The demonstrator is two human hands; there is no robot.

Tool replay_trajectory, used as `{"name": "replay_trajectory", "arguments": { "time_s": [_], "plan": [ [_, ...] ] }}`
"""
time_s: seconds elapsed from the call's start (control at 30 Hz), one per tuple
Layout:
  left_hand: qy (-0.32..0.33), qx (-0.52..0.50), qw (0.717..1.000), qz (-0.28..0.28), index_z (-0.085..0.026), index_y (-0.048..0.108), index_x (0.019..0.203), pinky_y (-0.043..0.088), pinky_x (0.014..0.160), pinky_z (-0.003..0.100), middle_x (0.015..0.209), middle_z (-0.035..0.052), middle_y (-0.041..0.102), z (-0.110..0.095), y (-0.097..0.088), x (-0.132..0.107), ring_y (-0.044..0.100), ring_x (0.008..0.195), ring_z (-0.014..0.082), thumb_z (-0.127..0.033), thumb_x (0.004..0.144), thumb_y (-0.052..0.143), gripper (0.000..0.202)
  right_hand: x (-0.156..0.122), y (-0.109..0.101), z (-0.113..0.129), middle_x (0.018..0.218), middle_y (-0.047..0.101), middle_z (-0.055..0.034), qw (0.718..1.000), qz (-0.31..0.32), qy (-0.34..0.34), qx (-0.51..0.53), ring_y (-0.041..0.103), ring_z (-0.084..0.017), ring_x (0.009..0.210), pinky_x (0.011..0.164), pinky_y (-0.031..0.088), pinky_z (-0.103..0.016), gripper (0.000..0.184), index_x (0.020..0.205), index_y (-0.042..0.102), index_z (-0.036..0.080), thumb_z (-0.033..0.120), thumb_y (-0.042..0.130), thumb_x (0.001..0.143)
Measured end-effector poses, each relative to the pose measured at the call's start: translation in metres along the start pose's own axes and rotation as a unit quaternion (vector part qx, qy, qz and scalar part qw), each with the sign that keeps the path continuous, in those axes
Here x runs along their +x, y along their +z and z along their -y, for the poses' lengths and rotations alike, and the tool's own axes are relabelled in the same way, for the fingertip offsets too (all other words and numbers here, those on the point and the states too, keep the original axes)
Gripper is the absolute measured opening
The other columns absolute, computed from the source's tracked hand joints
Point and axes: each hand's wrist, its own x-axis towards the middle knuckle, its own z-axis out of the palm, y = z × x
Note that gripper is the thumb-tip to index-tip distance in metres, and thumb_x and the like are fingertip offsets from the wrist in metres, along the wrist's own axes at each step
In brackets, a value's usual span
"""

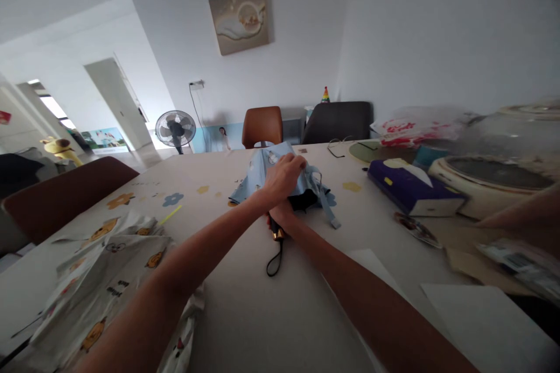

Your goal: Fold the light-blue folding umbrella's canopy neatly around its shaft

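Observation:
A light blue folding umbrella (258, 178) lies partly folded on the table, its canopy loose and pointing away from me. Its black handle with a gold-coloured end (278, 234) points towards me, and a black wrist loop (274, 265) hangs from it. My right hand (282, 214) is wrapped round the handle near the canopy. Above it, my left hand (285, 178) is closed over the canopy, fingers curled on the fabric; its fingertips are partly hidden. A pale blue strap (326, 201) trails to the right. Black fabric (304, 200) shows at the canopy's edge.
Printed cloth (109, 280) lies at the left. On the right are a purple tissue box (413, 189), a round lidded container (468, 198), white paper (490, 315) and glasses (336, 148). Another person's arm (520, 210) reaches in. Chairs (262, 123) stand behind the table (245, 303).

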Motion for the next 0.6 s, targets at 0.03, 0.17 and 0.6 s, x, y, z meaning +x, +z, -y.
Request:
{"name": "replay_trajectory", "arguments": {
  "time_s": [0.03, 0.17, 0.6],
  "plan": [
    [-0.012, -0.053, 0.998, -0.03, -0.021, 0.056, 0.088, 0.04, 0.072, 0.028, 0.091, 0.0046, 0.055, 0.003, -0.002, 0.001, 0.05, 0.086, 0.0167, -0.018, 0.086, 0.041, 0.015, 0.0, -0.001, 0.001, 0.052, 0.056, -0.001, 1.0, 0.009, 0.012, 0.003, 0.054, -0.01, 0.043, 0.042, 0.044, -0.021, 0.025, 0.068, 0.057, 0.01, 0.027, 0.052, 0.086],
    [-0.071, -0.285, 0.949, -0.117, -0.02, 0.052, 0.083, 0.039, 0.061, 0.021, 0.07, -0.0023, 0.053, 0.019, -0.013, 0.003, 0.05, 0.066, 0.0097, -0.014, 0.081, 0.046, 0.009, -0.005, -0.003, 0.004, 0.038, 0.048, 0.0014, 0.999, 0.002, 0.034, 0.018, 0.046, -0.01, 0.03, 0.031, 0.036, -0.018, 0.024, 0.055, 0.05, 0.014, 0.021, 0.055, 0.077],
    [-0.28, -0.608, 0.703, -0.241, -0.02, 0.049, 0.08, 0.039, 0.048, 0.017, 0.061, -0.0069, 0.054, 0.092, -0.049, -0.053, 0.049, 0.049, 0.0066, -0.017, 0.065, 0.063, 0.021, -0.006, -0.001, 0.005, 0.035, 0.046, 0.0023, 0.997, 0.025, 0.067, -0.008, 0.045, -0.009, 0.03, 0.036, 0.038, -0.019, 0.032, 0.053, 0.047, 0.016, 0.025, 0.051, 0.083]
  ]
}}
